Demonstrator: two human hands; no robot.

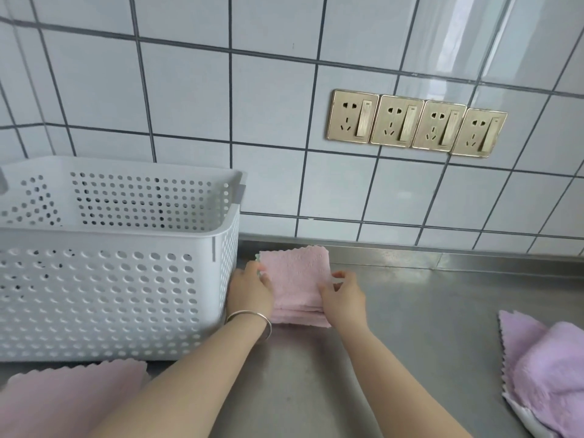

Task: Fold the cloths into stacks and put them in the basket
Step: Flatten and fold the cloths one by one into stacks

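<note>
A stack of folded pink cloths lies on the steel counter just right of the white perforated basket. My left hand, with a bangle on the wrist, holds the stack's left edge, where a bit of a green cloth shows underneath. My right hand grips the stack's right front corner. The basket looks empty as far as its inside shows. A loose pink cloth lies flat at the bottom left, in front of the basket. A heap of lilac cloths lies at the right edge.
The steel counter runs back to a tiled wall. A row of several gold wall sockets sits on the tiles above the counter. The basket stands close to the left wall corner.
</note>
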